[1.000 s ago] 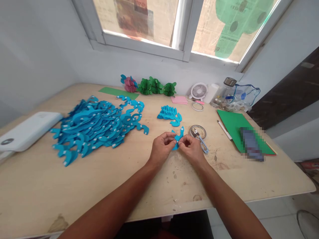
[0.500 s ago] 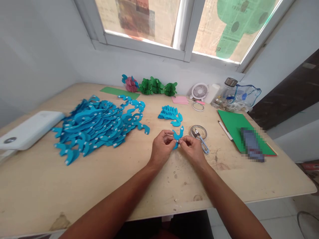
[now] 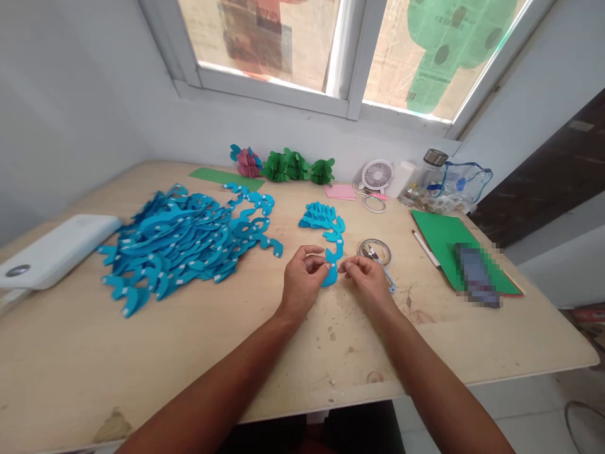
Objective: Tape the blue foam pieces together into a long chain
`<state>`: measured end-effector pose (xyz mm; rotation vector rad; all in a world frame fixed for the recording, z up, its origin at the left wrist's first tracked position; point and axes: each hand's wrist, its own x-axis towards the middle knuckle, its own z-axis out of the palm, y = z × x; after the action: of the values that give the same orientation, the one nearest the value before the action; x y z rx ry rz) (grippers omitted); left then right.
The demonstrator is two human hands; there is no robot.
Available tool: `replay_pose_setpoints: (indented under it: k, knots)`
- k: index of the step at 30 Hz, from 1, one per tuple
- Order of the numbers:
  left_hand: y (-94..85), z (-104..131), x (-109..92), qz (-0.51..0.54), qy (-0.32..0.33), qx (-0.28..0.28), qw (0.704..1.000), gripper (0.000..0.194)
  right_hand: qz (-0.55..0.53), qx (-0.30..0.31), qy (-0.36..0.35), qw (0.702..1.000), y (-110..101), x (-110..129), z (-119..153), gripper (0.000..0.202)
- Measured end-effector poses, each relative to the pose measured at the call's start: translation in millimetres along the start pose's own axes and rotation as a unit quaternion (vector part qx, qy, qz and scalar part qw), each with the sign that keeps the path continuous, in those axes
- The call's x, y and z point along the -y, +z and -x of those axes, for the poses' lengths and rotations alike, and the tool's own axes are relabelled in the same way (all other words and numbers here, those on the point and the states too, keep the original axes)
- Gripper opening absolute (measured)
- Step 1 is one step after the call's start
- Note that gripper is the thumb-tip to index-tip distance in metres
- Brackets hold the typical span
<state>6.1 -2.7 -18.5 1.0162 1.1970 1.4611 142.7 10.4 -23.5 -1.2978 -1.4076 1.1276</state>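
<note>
My left hand (image 3: 303, 277) pinches a curved blue paper cutout (image 3: 331, 276) by its left edge, low over the table. White square patches show on this blue cutout. Just right of it, my right hand (image 3: 370, 282) has thumb and finger pressed together, a little apart from the paper. Whatever may be between those fingertips is too small to make out. Beyond the hands lies a small row of overlapping blue cutouts (image 3: 317, 216), whose near end comes close to the held one. A big heap of similar cutouts (image 3: 184, 236) with white patches spreads to the left.
Thread snips (image 3: 385, 272) and a tape roll (image 3: 388, 252) lie right of my right hand. Green sheets (image 3: 439, 233), a pen (image 3: 426, 248) and a blurred dark object are farther right. A white power bank (image 3: 61, 246) sits left; paper ornaments (image 3: 295, 166) and a fan (image 3: 377, 175) line the wall.
My right hand has come off the blue cutout and moved slightly right. The cutout now hangs from my left hand alone, turned a little, with more of it showing.
</note>
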Motion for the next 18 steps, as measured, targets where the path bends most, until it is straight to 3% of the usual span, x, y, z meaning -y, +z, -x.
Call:
replay_pose_setpoints:
  k: [8,18]
  knots:
    - [2.8,2.2,5.3,-0.014,0.004,0.021,1.000,0.025,0.044,0.025,-0.013,0.999,2.1,-8.5,-3.0,0.014]
    - [0.6,-1.9,5.7,0.008,-0.017,0.026,0.999,0.020,0.035,0.045,-0.008,0.998,1.9,-0.4,-0.1,0.015]
